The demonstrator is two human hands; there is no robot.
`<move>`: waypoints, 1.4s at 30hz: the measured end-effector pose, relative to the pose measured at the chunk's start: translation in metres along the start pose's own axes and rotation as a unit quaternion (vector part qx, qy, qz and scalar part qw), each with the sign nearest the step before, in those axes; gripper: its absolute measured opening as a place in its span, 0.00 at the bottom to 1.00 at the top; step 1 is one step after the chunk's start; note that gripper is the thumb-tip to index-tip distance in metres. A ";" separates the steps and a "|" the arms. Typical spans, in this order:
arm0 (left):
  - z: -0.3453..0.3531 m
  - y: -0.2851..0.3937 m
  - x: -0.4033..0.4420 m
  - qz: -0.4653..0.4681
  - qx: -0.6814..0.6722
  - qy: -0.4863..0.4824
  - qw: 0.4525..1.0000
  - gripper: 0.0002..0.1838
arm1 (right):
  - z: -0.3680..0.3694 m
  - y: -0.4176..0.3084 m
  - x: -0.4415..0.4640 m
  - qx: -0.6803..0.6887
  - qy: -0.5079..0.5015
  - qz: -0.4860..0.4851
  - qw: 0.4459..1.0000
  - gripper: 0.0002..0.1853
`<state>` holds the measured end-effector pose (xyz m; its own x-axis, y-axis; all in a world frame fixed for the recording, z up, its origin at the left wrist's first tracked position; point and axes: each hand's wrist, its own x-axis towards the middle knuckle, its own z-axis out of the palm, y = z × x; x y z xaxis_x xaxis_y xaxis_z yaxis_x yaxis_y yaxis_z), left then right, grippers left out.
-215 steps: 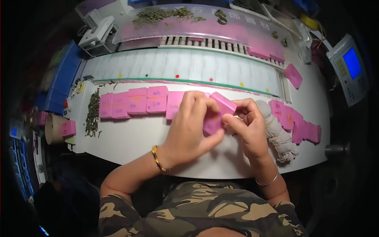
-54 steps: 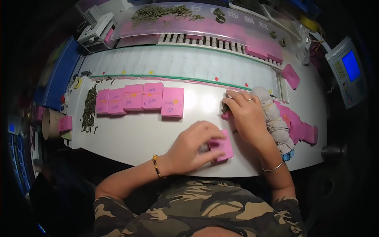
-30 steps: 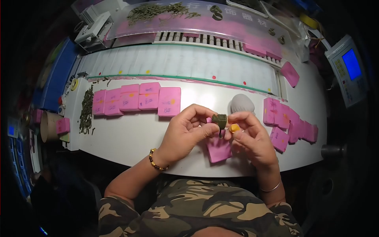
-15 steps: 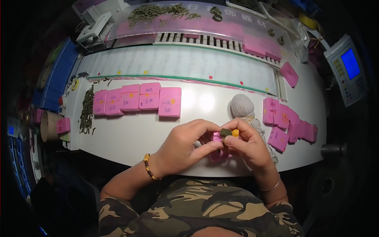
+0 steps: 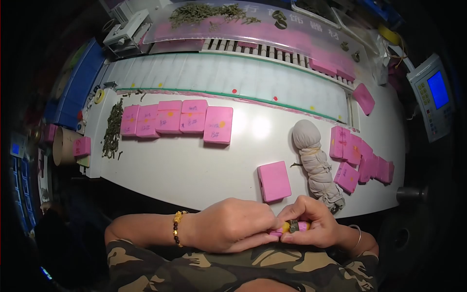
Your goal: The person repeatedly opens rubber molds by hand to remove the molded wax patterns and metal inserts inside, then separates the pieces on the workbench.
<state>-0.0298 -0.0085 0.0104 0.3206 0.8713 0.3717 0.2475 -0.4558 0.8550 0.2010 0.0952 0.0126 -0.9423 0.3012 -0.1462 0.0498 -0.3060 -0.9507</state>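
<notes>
Close to my body, both hands are closed around a small pink-and-yellow rubber mold piece (image 5: 304,226) with a dark green wax-like piece (image 5: 294,226) at its middle. My right hand (image 5: 311,221) grips it between thumb and fingers. My left hand (image 5: 238,224) has its curled fingertips on the pink end at the other side; part of the piece is hidden behind them. Just beyond my hands, a pink mold block (image 5: 275,181) lies on the white table (image 5: 194,170). A grey cloth bundle (image 5: 318,170) with a round head, bound with bands, lies right of that block.
Marked pink blocks stand in a row (image 5: 187,117) at left and in a cluster (image 5: 360,153) at right. Dark green twig-like pieces (image 5: 113,129) lie at the left edge. A long glass-topped trough (image 5: 214,73) crosses behind. A blue-screened device (image 5: 433,92) stands at right.
Both hands have come down toward my body with the mold piece, now turned more sideways. The pink block and the lower cloth bundle, hidden before, now show. The view has shifted slightly.
</notes>
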 end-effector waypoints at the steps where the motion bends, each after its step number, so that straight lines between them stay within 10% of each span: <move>1: -0.002 0.000 0.001 -0.013 -0.036 -0.001 0.999 0.13 | 0.000 -0.002 0.000 0.027 0.003 0.002 1.000 0.15; 13: -0.006 -0.011 -0.003 -0.037 -0.126 0.111 0.985 0.18 | -0.003 0.007 0.011 0.040 0.096 -0.088 0.991 0.18; 15: -0.009 -0.026 -0.012 -0.059 -0.213 0.278 0.935 0.15 | -0.012 0.002 0.015 0.068 0.166 -0.133 0.975 0.13; 22: -0.020 -0.046 0.007 -0.176 -0.534 0.219 0.798 0.18 | -0.030 0.010 0.054 0.229 0.209 -0.092 0.946 0.18; 26: -0.015 -0.049 0.020 -0.291 -0.428 0.143 0.844 0.14 | -0.023 0.019 0.071 0.246 0.192 -0.085 0.946 0.18; 33: -0.013 -0.044 0.030 -0.168 0.009 0.141 0.976 0.07 | -0.017 0.012 0.070 0.052 0.219 -0.081 0.971 0.21; 39: -0.017 -0.064 0.028 -0.218 -0.210 0.075 0.950 0.10 | -0.021 0.010 0.070 -0.094 0.237 -0.055 0.965 0.20; 42: -0.020 -0.052 0.036 -0.197 -0.006 0.125 0.972 0.12 | -0.020 0.006 0.073 -0.068 0.289 -0.055 0.953 0.20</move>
<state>-0.0497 0.0498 -0.0138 -0.0294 0.9955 0.0898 0.2950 -0.0772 0.9524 0.1391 0.1331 -0.0095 -0.6060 0.7842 -0.1331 0.0413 -0.1360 -0.9898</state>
